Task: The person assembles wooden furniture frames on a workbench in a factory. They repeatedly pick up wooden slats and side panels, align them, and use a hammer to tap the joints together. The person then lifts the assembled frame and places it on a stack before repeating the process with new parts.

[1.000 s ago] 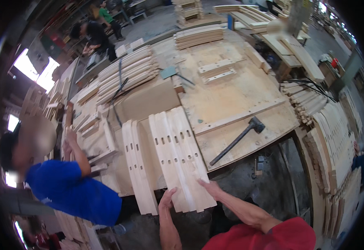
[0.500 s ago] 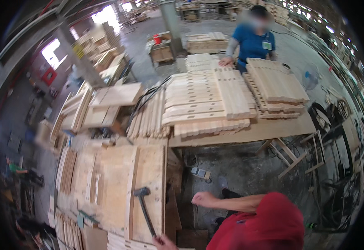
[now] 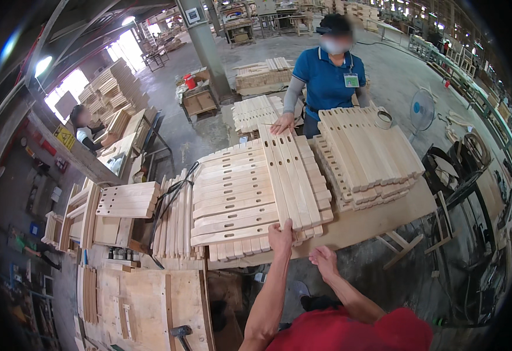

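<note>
My left hand [image 3: 280, 237] is closed on the near end of a pale wooden slat [image 3: 304, 199] in the group lying lengthwise on top of the pile. Its thumb presses on the top face. My right hand [image 3: 324, 260] is held off the table's front edge, to the right of the left one, its fingers loosely bent and apart with nothing in them. Beneath the lengthwise slats lies a layer of slotted slats [image 3: 232, 196] running crosswise. A black-headed hammer [image 3: 181, 332] rests on the plywood workbench [image 3: 141, 292] at lower left.
Across the table, a person in a blue shirt [image 3: 329, 76] has a hand [image 3: 282, 123] on the slats' far end. A tall slat stack [image 3: 373, 152] with a tape roll [image 3: 383, 120] stands at right. Black straps [image 3: 174, 196] lie over bundled sticks. A fan [image 3: 423, 109] stands farther right.
My left hand has let go of the hammer and moved from the workbench to the slat pile. My right hand has shifted toward the table, and the view has turned.
</note>
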Demonstrator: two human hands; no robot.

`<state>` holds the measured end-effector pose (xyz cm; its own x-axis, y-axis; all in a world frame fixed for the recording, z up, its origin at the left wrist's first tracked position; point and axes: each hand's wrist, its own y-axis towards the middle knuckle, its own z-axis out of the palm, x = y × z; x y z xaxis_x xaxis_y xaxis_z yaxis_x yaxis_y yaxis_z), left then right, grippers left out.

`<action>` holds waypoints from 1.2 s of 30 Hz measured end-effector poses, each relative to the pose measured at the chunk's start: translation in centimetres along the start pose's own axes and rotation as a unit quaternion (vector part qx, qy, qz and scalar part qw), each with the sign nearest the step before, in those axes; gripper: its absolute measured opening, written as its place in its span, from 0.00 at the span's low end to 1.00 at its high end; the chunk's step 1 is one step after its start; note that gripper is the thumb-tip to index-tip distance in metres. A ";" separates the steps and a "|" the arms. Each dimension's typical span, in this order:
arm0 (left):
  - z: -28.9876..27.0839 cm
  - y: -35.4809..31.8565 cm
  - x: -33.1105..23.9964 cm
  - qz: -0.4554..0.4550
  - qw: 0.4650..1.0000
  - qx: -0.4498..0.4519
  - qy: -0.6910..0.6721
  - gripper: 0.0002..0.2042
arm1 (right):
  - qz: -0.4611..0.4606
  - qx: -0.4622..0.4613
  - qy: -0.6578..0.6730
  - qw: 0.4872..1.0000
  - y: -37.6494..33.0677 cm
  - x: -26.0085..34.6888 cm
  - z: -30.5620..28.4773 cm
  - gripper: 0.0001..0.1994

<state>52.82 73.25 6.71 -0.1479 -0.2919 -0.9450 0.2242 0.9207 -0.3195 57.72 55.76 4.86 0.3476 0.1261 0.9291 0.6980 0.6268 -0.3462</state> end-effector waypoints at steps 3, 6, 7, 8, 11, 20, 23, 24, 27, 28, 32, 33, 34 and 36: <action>0.6 -2.2 -0.2 -0.045 0.993 0.063 -0.085 0.27 | 0.008 -0.051 -0.019 0.998 2.0 0.4 -3.3 0.08; -10.6 -3.9 1.0 -0.147 0.969 0.201 -0.005 0.18 | -0.007 -0.004 -0.067 0.998 1.8 0.6 -1.5 0.09; -14.0 -5.7 1.6 -0.197 0.946 0.253 -0.037 0.16 | -0.019 0.032 -0.091 0.995 1.1 0.3 -0.3 0.09; -15.5 -7.5 2.0 -0.221 0.939 0.247 -0.097 0.15 | -0.049 0.067 -0.134 0.987 0.1 0.5 1.2 0.09; -15.0 -9.4 2.2 -0.229 0.948 0.209 -0.067 0.17 | -0.082 0.160 -0.094 0.979 -2.4 0.9 4.2 0.08; -28.1 -20.8 6.2 0.022 0.979 -0.145 -0.144 0.23 | -0.269 0.386 -0.161 0.868 -4.2 -0.6 13.5 0.04; -36.3 -22.3 5.4 -0.050 0.916 -0.395 -0.038 0.28 | -0.334 0.448 -0.192 0.807 -4.5 0.7 20.6 0.04; -40.0 -23.0 6.4 0.050 0.858 -0.505 0.081 0.25 | -0.331 0.473 -0.195 0.793 -4.9 0.6 23.4 0.06; -49.8 -24.0 8.3 -0.068 0.771 -0.610 0.170 0.34 | -0.339 0.535 -0.203 0.747 -6.8 1.1 32.6 0.08; -52.9 -24.9 9.9 -0.095 0.751 -0.623 0.197 0.34 | -0.362 0.544 -0.201 0.729 -7.5 0.9 36.2 0.10; -62.2 -24.1 10.4 -0.103 0.797 -0.590 0.076 0.34 | -0.507 0.447 -0.243 0.696 -6.6 1.3 51.7 0.18; -63.8 -23.8 10.4 -0.112 0.766 -0.624 0.109 0.32 | -0.553 0.396 -0.251 0.689 -6.2 1.9 55.5 0.22; -65.2 -22.7 10.2 -0.120 0.735 -0.653 0.135 0.30 | -0.583 0.336 -0.283 0.683 -4.6 3.0 59.1 0.24; -67.5 -21.0 10.1 -0.138 0.731 -0.643 0.182 0.29 | -0.609 0.235 -0.374 0.659 -0.4 5.6 64.7 0.25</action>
<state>-18.42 68.49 8.62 -0.3148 -0.6399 -0.7010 -0.9190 0.3901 0.0566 18.88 105.96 18.59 -0.8200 -0.4560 0.3459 -0.1569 0.7602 0.6304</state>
